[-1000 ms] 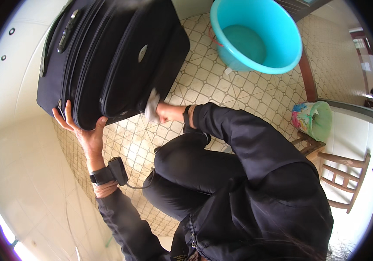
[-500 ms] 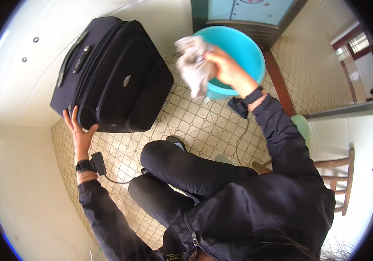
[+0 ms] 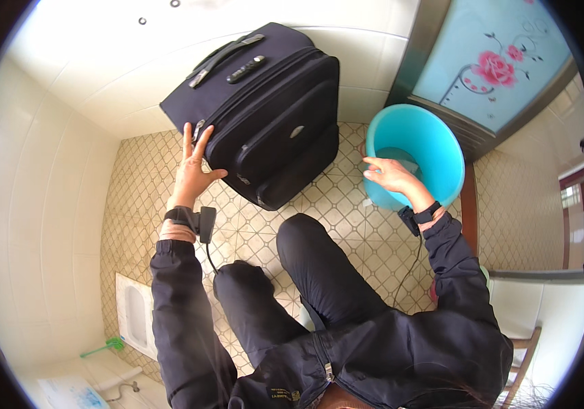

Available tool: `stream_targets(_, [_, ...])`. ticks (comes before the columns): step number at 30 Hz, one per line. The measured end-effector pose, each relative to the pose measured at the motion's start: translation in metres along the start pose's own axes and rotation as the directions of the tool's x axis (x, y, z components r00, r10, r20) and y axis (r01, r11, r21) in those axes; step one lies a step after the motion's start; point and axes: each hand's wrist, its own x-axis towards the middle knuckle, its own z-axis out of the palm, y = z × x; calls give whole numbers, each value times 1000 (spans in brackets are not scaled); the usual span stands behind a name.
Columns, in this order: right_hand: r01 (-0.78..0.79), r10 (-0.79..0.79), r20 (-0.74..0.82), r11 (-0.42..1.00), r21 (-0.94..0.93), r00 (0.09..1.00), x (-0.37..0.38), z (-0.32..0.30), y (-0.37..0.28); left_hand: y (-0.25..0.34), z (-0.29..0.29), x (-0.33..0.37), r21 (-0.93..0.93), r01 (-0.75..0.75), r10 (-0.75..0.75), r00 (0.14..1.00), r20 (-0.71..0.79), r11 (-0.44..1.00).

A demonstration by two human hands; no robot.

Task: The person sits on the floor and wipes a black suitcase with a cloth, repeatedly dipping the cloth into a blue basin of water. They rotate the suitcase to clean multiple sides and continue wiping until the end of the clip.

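A black fabric suitcase (image 3: pixel 285 129) leans tilted near the wall, with its handle (image 3: pixel 227 60) and a combination lock (image 3: pixel 245 69) on the upper side. My left hand (image 3: pixel 194 174) rests spread against its lower left edge, beside a zipper pull (image 3: pixel 198 129). To the right, my right hand (image 3: pixel 397 178) is over the near rim of a turquoise bucket (image 3: pixel 450 153). Its thumb and a finger stretch apart to the left, and no cloth shows in it. Something pale grey (image 3: pixel 406 160) lies inside the bucket, too unclear to name and partly behind my hand.
Behind the bucket stands a blue door panel (image 3: pixel 489 61) with pink flowers. A squat toilet (image 3: pixel 136 317) and a green brush (image 3: pixel 111 344) are at the lower left. A wooden chair (image 3: pixel 527 361) is at the lower right. A cable (image 3: pixel 411 273) runs from my right wrist.
The crumpled pale cloth has left my right hand, which has moved lower over the bucket. My left hand stays on the suitcase. The whole view has shifted, bringing the squat toilet into sight.
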Motion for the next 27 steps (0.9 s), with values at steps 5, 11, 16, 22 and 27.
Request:
stream_targets(5, [542, -590, -336, 807, -234, 734, 50, 4, -138, -7, 3, 0, -61, -71, 69, 997, -24, 996])
stream_targets(11, [600, -721, -83, 630, -493, 688, 94, 49, -243, -28, -12, -24, -344, -22, -19, 993, -115, 939])
stream_targets(16, [577, -734, -76, 589, -565, 675, 102, 68, -236, -59, -30, -82, -331, 185, -221, 972, -76, 925])
stream_targets(22, [546, -661, -44, 654, -523, 749, 79, 36, -202, -61, -48, -104, -358, 154, -228, 958, -173, 921])
stream_targets(27, [36, -128, -131, 835, -550, 983, -2, -16, -93, -58, -109, -128, -360, -196, 55, 929, -366, 912])
